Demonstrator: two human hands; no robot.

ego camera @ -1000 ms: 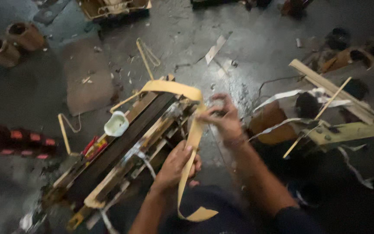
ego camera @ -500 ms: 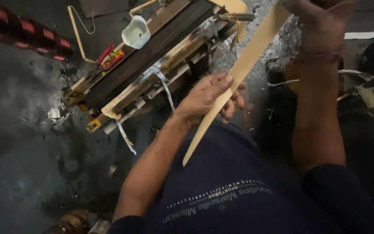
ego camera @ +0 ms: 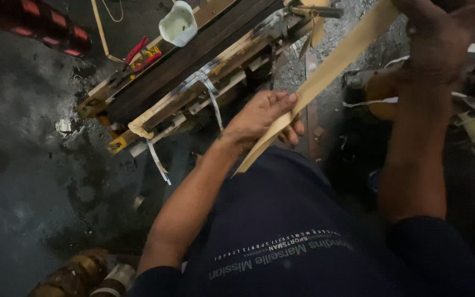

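Tan strip (ego camera: 325,71) — both hands' grip

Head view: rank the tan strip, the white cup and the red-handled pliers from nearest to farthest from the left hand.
1. Tan strip: held in the left hand.
2. White cup: up-left, on the dark bar's top end.
3. Red-handled pliers: farther left, beside the frame.

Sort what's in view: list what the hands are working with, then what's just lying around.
In hand:
- tan strip, pulled taut between both hands
- left hand, fingers wrapped around the strip
- right hand, gripping the strip's upper end
- long wound block, the strip runs up toward it

Lying about:
- white cup
- red-handled pliers
- brown coils
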